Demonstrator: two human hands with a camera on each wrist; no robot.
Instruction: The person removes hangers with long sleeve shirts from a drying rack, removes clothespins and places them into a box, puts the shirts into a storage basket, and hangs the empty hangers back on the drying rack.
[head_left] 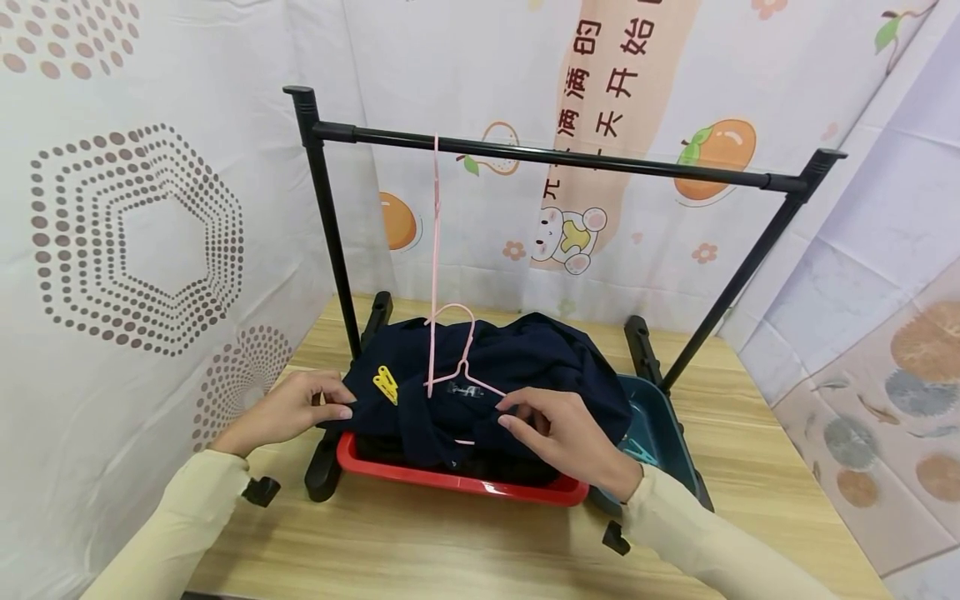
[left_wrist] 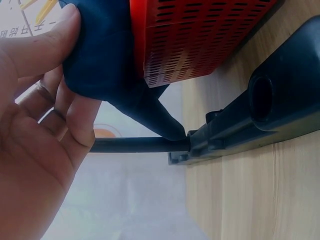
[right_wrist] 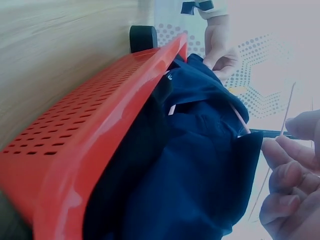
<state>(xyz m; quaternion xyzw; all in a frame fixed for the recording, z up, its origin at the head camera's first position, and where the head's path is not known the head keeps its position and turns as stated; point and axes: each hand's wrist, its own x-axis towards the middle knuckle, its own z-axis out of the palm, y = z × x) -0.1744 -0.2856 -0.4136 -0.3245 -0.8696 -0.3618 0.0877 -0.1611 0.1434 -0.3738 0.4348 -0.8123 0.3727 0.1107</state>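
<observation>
A navy shirt (head_left: pixel 540 354) lies bunched over a red basket (head_left: pixel 480 485). A pink hanger (head_left: pixel 463 365) is partly tucked into it, its hook and neck showing above the cloth. My left hand (head_left: pixel 300 404) pinches the shirt's left edge between thumb and fingers. At the neck opening my right hand (head_left: pixel 551 425) has its thumb and forefinger at the cloth edge, close to the hanger's right arm. The exact contact of those fingertips is partly hidden. Beside the left hand, a yellow clothespin (head_left: pixel 386 384) sits on the shirt.
A black garment rack (head_left: pixel 555 156) stands over the basket on the wooden table (head_left: pixel 450 550). Another pink hanger (head_left: pixel 434 267) hangs edge-on from its bar. To the right, a dark teal basin (head_left: pixel 663 417) holds a teal clothespin (head_left: pixel 637 452). Printed curtains surround the table.
</observation>
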